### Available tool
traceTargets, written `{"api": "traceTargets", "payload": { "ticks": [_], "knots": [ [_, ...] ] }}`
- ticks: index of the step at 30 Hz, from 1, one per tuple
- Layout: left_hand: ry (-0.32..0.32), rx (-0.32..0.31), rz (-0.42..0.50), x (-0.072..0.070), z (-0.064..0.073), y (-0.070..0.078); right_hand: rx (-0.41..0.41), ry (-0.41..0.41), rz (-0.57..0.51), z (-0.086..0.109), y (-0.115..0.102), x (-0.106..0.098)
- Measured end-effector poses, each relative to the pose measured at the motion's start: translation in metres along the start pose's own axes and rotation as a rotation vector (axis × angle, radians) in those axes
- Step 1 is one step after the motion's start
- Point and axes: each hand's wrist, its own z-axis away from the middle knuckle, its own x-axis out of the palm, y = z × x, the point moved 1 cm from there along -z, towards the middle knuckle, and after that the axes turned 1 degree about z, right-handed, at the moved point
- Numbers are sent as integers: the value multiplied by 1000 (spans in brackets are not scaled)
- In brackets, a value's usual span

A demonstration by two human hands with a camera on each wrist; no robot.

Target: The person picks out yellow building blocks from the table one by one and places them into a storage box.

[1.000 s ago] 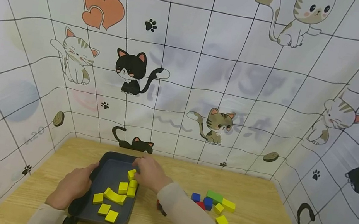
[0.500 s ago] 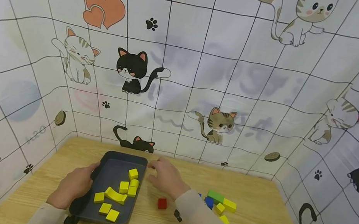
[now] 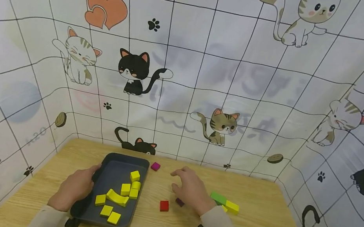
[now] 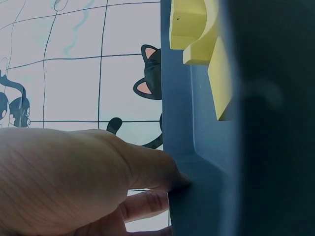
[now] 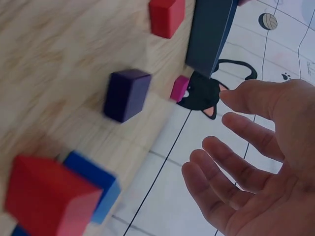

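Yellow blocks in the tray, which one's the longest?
The curved strip near the middle of the group in the tray; the other yellow blocks are all short and chunky.

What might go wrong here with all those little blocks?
If the left grip tugs the gray tray it holds, the loose yellow blocks might slide. The right grip, open near a dark purple block, could knock it. A shifted tray might nudge the magenta block near its far corner.
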Motion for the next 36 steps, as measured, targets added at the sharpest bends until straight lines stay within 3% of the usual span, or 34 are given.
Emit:
{"api": "traceTargets", "payload": {
  "ticks": [12, 20, 36],
  "knots": [
    [1, -6, -1, 2, 0, 0, 122, 80, 5, 37, 29, -15],
    [-6, -15, 3, 3, -2, -2, 239, 68, 16, 64, 54, -32],
    [-7, -22, 12, 4, -2, -3, 328, 66, 56, 109, 107, -57]
  ]
}}
